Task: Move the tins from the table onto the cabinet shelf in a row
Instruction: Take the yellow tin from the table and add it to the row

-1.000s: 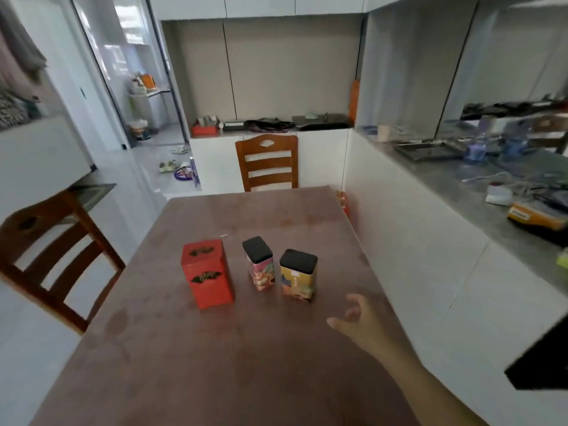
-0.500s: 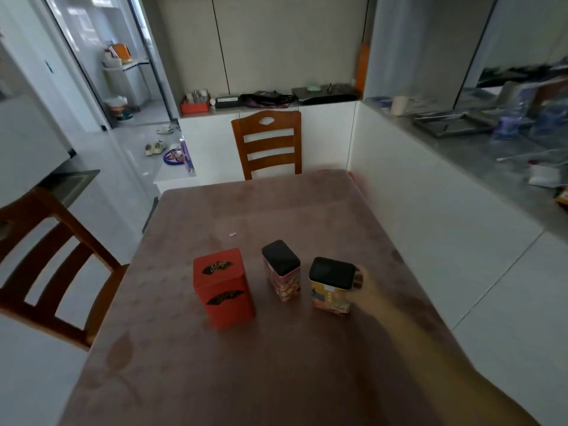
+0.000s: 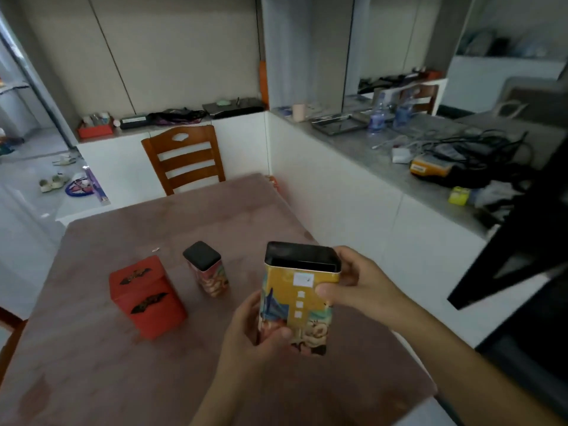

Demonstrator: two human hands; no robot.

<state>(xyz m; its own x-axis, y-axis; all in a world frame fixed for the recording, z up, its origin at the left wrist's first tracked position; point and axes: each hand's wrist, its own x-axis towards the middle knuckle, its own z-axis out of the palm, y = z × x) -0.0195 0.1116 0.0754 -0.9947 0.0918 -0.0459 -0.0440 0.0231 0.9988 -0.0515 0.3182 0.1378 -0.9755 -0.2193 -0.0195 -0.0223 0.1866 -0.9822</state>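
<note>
Yellow tin (image 3: 299,299), black-lidded and printed with cartoon figures, is up off the table (image 3: 123,379), held upright in both hands near the table's right edge. Right hand (image 3: 359,287) wraps the tin's upper right side: its thumb lies across the front face just below the lid, and its fingers curl round the far top corner. Left hand (image 3: 252,336) cups the lower left part, thumb pressed on the front near the bottom edge, fingers behind the tin and out of sight. Both hands are closed firmly on the tin; both forearms come in from the near right.

Left of it, two more tins stand on the table. Pink tin (image 3: 207,269), also with a black lid, stands a little farther back, well apart from the held one. Red tin (image 3: 146,295), the biggest, sits left of the pink tin and nearer, with dark emblems on its top and front face. The two stand near each other without touching.

At the far end of the table a wooden chair (image 3: 184,158) is pushed in. White cabinet (image 3: 353,210) runs along the right side, its grey shelf (image 3: 384,161) cluttered with a tray, bottles, cables and small boxes. A dark blurred shape crosses the right edge of the view; what it is cannot be told.
</note>
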